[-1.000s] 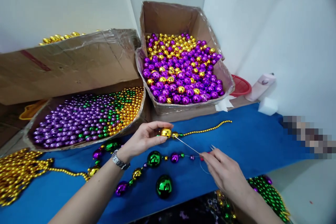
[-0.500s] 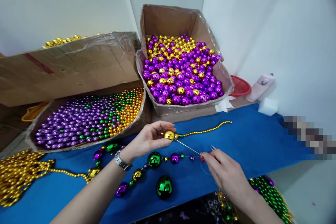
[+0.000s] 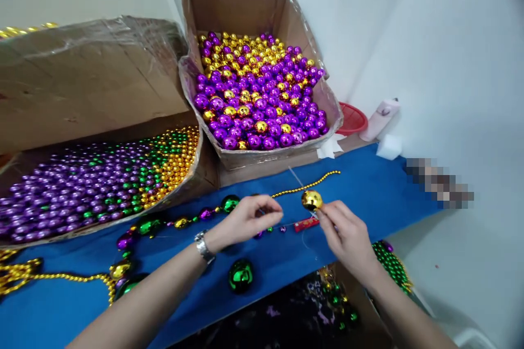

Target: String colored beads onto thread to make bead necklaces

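My right hand (image 3: pixel 343 230) is closed in a pinch on a long thin needle (image 3: pixel 295 177). A shiny gold bead (image 3: pixel 311 200) is threaded on that needle, against my right fingertips, and the needle's tip sticks out beyond it to the upper left. My left hand (image 3: pixel 254 218) hovers to the left, thumb and fingers apart, holding nothing I can see. Beneath it runs a strand of purple, green and gold beads (image 3: pixel 206 213), partly hidden by my left hand and arm. A large loose green ball (image 3: pixel 240 275) lies on the blue cloth (image 3: pixel 360 174).
A cardboard box (image 3: pixel 245 159) of purple and gold balls stands behind. Another box (image 3: pixel 208 158) of small mixed beads is at left. A thin gold chain (image 3: pixel 327 175), red packet (image 3: pixel 306 224), red basket (image 3: pixel 352 119) and white block (image 3: pixel 389 147) are nearby.
The gold bead has slid along the needle from my left fingers to my right fingertips. My left hand has let go of it. The view has shifted to the right.
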Tool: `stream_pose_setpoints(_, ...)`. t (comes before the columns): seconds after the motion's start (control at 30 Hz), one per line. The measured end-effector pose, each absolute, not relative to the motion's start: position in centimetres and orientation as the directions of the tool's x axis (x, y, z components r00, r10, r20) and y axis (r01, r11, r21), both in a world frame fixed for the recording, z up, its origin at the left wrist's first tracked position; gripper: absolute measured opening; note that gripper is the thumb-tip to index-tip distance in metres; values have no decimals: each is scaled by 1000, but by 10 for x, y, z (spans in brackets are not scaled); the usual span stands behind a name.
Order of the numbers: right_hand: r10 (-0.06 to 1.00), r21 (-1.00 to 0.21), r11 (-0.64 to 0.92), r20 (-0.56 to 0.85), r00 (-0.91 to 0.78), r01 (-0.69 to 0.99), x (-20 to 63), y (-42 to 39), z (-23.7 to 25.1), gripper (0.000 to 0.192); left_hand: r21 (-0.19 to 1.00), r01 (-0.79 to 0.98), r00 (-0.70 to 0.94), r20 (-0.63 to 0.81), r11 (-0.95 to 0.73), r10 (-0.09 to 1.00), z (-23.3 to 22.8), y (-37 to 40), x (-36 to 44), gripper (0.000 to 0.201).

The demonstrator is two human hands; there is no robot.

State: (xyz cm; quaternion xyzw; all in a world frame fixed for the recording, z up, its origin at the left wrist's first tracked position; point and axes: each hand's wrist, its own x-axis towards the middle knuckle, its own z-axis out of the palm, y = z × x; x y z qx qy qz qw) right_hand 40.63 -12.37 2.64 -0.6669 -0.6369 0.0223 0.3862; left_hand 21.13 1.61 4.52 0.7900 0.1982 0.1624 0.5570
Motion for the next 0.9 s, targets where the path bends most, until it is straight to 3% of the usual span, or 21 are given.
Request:
stream_pose_setpoints(0.1, 853, -554, 81, 468, 229, 829, 413, -123, 31, 19, 658, 177, 956, 63, -732, 287, 36, 6, 226, 14)
stream_pose_setpoints(0.17, 855, -559, 84, 466, 228, 825, 414, -121, 32, 19, 426, 135, 986, 31, -895, 163, 30, -1, 233, 11)
stream_pose_setpoints(0.3, 858, -563, 88, 461, 225, 822, 411, -115, 34, 20, 61, 77, 996, -48, -995, 74, 14, -11, 242, 10)
stream_pose_setpoints(0.4, 856, -564, 90, 465, 226, 821, 409, -110, 33, 20, -7, 83, 995, -52, -996, 84, 1, -11, 247, 11)
stream_pose_setpoints(0.57, 866, -593, 114, 452, 212, 797, 407, -110, 29, 19, 41, 120, 993, 7, -992, 121, 3, -6, 244, 9)
stream_pose_setpoints(0.6, 866, -600, 118, 452, 213, 791, 407, -112, 28, 18, 114, 141, 986, 71, -983, 149, 10, -6, 239, 9)
stream_pose_setpoints(0.67, 867, -615, 124, 448, 216, 779, 407, -116, 25, 17, 398, 176, 930, 232, -900, 285, 25, -4, 225, 15)
stream_pose_setpoints(0.7, 868, -622, 128, 447, 215, 773, 406, -118, 23, 16, 586, 170, 880, 271, -792, 390, 33, -4, 217, 17)
stream_pose_setpoints(0.77, 873, -634, 137, 441, 210, 761, 405, -121, 21, 16, 889, 124, 780, 187, -441, 597, 44, -1, 202, 18)
stream_pose_setpoints(0.83, 880, -646, 146, 431, 201, 749, 402, -123, 19, 15, 998, 29, 689, 15, -48, 725, 49, 3, 189, 19)
stream_pose_setpoints(0.9, 894, -648, 164, 416, 165, 744, 397, -123, 17, 15, 964, -115, 612, -123, 241, 781, 47, 7, 181, 21)
